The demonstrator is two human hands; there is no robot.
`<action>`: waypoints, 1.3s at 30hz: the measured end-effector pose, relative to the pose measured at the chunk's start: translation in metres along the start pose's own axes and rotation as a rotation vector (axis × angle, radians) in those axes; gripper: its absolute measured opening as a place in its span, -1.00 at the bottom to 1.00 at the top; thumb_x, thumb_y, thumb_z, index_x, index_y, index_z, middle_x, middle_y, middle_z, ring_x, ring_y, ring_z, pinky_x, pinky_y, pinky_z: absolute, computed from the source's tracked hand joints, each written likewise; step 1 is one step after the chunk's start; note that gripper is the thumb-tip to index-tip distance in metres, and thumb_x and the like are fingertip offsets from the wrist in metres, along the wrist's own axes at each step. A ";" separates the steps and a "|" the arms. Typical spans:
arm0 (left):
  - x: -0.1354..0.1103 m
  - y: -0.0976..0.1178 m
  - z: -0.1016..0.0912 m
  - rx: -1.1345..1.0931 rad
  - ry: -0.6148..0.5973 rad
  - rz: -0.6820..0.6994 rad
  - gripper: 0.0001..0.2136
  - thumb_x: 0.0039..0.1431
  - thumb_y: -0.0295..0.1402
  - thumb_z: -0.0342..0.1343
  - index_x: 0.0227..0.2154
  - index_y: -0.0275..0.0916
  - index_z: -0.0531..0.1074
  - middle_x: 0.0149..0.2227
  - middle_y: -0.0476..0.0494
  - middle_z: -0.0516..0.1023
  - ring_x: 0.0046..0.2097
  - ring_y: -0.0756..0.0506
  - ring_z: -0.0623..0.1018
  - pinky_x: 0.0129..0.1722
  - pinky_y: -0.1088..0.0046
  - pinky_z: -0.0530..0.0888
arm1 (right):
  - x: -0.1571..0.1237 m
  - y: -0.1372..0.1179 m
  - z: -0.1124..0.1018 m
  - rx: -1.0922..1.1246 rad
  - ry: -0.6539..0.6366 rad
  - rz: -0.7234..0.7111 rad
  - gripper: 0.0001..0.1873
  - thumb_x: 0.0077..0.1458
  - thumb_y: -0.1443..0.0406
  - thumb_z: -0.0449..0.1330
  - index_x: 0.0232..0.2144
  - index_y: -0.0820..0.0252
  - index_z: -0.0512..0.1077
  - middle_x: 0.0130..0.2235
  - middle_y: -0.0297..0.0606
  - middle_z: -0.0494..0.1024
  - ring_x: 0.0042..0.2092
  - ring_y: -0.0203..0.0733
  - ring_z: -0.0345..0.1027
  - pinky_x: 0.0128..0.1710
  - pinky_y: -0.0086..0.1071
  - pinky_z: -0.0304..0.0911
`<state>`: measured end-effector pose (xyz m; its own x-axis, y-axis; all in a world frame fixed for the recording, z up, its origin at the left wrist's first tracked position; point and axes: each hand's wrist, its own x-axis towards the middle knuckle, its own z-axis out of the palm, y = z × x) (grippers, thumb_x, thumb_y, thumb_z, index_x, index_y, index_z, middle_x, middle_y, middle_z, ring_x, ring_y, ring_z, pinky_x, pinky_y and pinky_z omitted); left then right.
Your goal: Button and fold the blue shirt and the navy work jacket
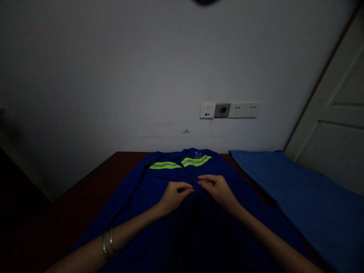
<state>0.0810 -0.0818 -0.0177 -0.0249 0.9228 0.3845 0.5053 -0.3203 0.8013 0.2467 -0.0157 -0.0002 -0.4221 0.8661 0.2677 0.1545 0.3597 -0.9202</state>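
A dark blue jacket [159, 197] is lying flat on a brown table [85, 197], filling the lower middle of the frame. Two bright yellow stripes [179, 163] are running across its top part, near the collar.

The left hand [173, 197] is sitting on the jacket just left of the middle. Its fingers are curled and pinching the cloth at the front of the jacket. Two thin bracelets [108, 244] are sitting on that wrist, at the lower left.

The right hand [217, 189] is just beside it, a bit to the right. Its fingers are bent and pinching the same bit of cloth. The two hands are almost touching.

A lighter blue cloth [298, 189] is lying at the right of the frame. White wall plugs [230, 110] are showing on the grey wall [113, 76] above the jacket.
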 end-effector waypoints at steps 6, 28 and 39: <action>0.000 0.007 0.003 0.087 0.025 0.037 -0.89 0.03 -0.38 0.12 -0.44 -0.27 0.53 -0.40 -0.06 0.59 -0.35 -0.03 0.53 -0.33 0.54 0.37 | 0.000 0.006 0.003 0.099 -0.034 0.009 -0.69 -0.23 0.21 0.23 -0.38 0.29 0.52 -0.41 -0.17 0.58 -0.35 -0.15 0.45 -0.31 -0.32 0.34; 0.003 0.012 0.000 0.174 0.031 0.116 -0.89 0.04 -0.36 0.10 -0.47 -0.24 0.51 -0.41 -0.05 0.59 -0.38 -0.03 0.53 -0.33 0.52 0.38 | 0.001 0.010 -0.005 0.014 -0.152 -0.002 -0.73 -0.17 0.26 0.16 -0.39 0.27 0.53 -0.56 -0.30 0.51 -0.54 -0.31 0.32 -0.54 -0.46 0.21; 0.002 0.006 0.001 0.192 0.013 0.120 -0.88 0.06 -0.37 0.09 -0.43 -0.23 0.52 -0.39 -0.05 0.59 -0.37 -0.04 0.53 -0.32 0.52 0.38 | 0.000 0.013 -0.005 0.040 -0.205 0.016 -0.76 -0.19 0.25 0.21 -0.39 0.21 0.55 -0.47 -0.27 0.56 -0.44 -0.22 0.41 -0.46 -0.41 0.31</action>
<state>0.0848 -0.0819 -0.0127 0.0347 0.8773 0.4788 0.6600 -0.3799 0.6482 0.2530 -0.0088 -0.0110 -0.5936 0.7813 0.1929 0.1287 0.3287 -0.9356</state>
